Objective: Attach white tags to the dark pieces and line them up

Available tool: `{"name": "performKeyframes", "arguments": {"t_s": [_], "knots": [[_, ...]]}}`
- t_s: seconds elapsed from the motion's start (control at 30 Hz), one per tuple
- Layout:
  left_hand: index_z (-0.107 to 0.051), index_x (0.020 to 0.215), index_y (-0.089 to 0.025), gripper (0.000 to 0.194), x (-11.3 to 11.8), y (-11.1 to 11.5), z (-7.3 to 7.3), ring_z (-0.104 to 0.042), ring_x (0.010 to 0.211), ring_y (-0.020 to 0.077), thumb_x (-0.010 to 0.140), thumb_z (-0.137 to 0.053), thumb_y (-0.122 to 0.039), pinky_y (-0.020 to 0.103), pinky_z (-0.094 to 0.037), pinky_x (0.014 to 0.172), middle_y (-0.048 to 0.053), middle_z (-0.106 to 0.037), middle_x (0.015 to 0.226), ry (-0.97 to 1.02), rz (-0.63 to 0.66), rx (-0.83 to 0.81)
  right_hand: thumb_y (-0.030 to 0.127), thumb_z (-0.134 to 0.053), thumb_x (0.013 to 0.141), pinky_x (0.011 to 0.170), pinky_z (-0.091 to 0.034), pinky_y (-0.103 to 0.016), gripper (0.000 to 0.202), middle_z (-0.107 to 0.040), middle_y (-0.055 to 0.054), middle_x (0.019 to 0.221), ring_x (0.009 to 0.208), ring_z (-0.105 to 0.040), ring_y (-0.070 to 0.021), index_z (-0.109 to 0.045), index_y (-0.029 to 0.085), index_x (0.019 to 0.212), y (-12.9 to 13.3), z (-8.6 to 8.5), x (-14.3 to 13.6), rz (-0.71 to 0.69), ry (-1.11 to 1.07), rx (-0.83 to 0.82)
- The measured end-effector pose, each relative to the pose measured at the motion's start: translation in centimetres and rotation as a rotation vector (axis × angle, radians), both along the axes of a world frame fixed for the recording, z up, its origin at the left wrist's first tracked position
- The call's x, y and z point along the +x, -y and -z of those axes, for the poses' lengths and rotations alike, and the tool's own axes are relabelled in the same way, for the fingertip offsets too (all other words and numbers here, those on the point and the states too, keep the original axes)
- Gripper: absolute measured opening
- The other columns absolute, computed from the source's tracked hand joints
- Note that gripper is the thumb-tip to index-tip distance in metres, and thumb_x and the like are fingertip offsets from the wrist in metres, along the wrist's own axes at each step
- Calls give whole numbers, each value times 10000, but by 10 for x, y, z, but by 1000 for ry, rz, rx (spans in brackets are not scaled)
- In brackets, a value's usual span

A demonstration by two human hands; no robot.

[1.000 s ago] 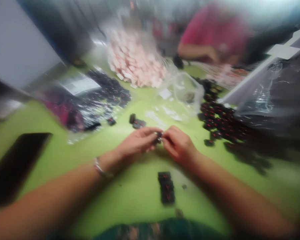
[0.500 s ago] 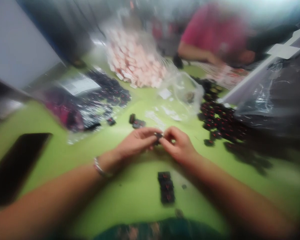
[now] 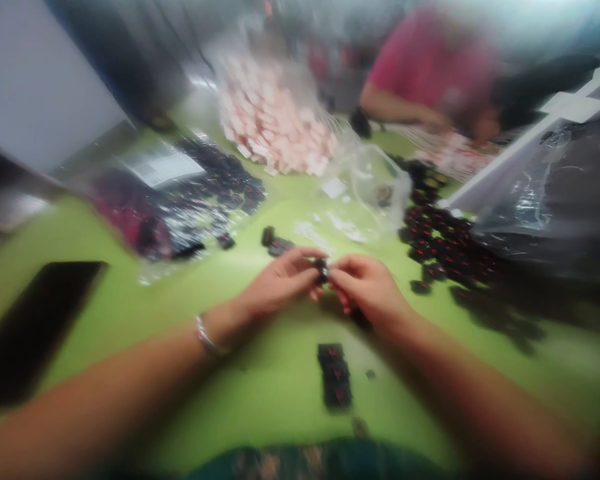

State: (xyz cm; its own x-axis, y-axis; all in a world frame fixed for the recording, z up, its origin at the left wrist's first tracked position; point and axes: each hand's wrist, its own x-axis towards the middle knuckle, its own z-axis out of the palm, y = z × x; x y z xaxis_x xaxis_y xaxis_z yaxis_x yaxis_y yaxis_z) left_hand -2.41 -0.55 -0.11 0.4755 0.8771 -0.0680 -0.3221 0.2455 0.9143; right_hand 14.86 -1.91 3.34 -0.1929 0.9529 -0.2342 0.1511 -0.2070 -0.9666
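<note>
Between the fingertips of both hands is a small black plastic part (image 3: 321, 270), partly hidden by the fingers. My left hand (image 3: 285, 277), with a bracelet at the wrist, pinches it from the left. From the right, my right hand (image 3: 367, 283) has its thumb and fingers closed on its other side. Nearer to me, a short column of black parts with red marks (image 3: 335, 377) lies on the green table (image 3: 270, 393). Just beyond my left hand rest a couple more black pieces (image 3: 276, 241).
At right is a heap of black-and-red parts (image 3: 443, 243) beside a plastic-covered bin (image 3: 545, 180). Clear bags hold black parts (image 3: 220, 180) at left and pale pink pieces (image 3: 275, 120) behind. A dark flat slab (image 3: 40, 327) lies far left. Opposite, a person in pink (image 3: 430, 67) works.
My right hand has turned a little, and its fingers now sit lower on the black part. The whole view has shifted slightly; the pieces on the table stay put.
</note>
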Motion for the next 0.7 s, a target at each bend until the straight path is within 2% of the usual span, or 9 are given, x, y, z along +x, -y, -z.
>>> {"name": "performKeyframes", "arguments": {"t_s": [0.1,0.23,0.4,0.6,0.7], "knots": [[-607,1141,-150,338,-1,-1,1,-596,600,86,822,-662,-247,225,-496,613,18,-663,791,-68,3,41,339,-649,767,351,-375,-176,222,-524,63,482,357,-451,-52,-545,163,679,1,-2,-2,11,20,9],[-622,1105,-152,326,-3,-1,0,-608,607,97,801,-676,-255,239,-508,617,26,-677,826,-142,5,77,340,-634,766,345,-376,-183,223,-521,61,468,346,-450,-59,-530,173,661,1,-1,0,-2,36,13],[-653,1084,-133,320,0,2,-1,-611,593,118,789,-679,-254,258,-515,623,26,-677,730,-229,-48,87,313,-581,776,325,-348,-191,185,-476,80,424,319,-427,-72,-486,199,665,2,5,-2,-9,100,42],[-677,1081,-152,304,4,5,1,-608,592,108,795,-667,-254,264,-521,692,2,-685,702,-244,-117,31,233,-534,762,442,-357,-209,153,-475,63,510,443,-418,-71,-434,209,649,3,20,-11,66,265,381],[-678,1058,-153,287,4,5,0,-608,591,99,788,-681,-252,252,-518,694,-4,-687,697,-207,-111,-4,227,-537,762,449,-348,-211,146,-477,60,528,454,-416,-71,-442,204,654,1,22,-9,26,307,425]]}}
